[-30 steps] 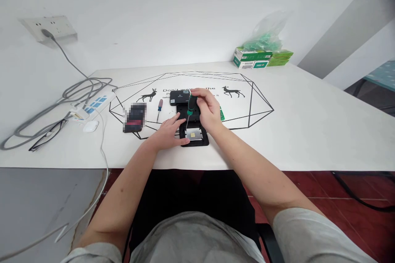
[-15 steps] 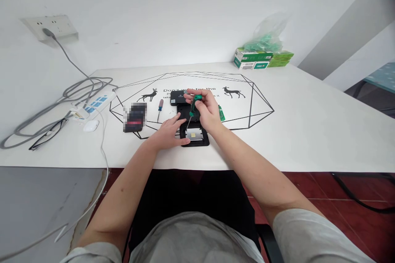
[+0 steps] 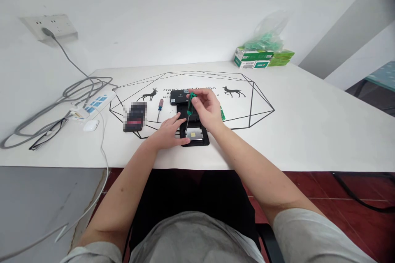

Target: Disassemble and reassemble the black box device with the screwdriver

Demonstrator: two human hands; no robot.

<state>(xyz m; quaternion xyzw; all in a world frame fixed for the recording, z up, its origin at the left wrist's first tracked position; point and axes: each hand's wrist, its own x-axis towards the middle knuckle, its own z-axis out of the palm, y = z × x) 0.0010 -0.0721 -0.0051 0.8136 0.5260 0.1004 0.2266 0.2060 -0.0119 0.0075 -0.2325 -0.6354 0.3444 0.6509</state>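
My right hand [image 3: 207, 109] grips a green-handled screwdriver [image 3: 190, 104], its thin shaft pointing down at the upper left part of an open black housing [image 3: 201, 143]. A silvery metal plate [image 3: 198, 132] with a small yellowish square lies inside that housing. My left hand [image 3: 169, 132] rests with spread fingers on the housing's left edge, nothing in its grasp. Behind the housing lie another black part [image 3: 182, 111] and a black case [image 3: 178, 97], both partly covered by my right hand. A green circuit board [image 3: 222, 114] shows just right of that hand.
Left of my hands lie a second screwdriver [image 3: 160, 107] and a blurred dark phone-like object [image 3: 135, 117]. Further left are a white earphone case [image 3: 91, 125], glasses [image 3: 47, 134], a power strip [image 3: 100, 102] and looped cables. Green-white boxes [image 3: 253, 57] stand at the back right.
My right hand has tilted the green screwdriver more upright, its handle shifting slightly left. The tip stays at about the same spot. My left hand has not visibly moved.
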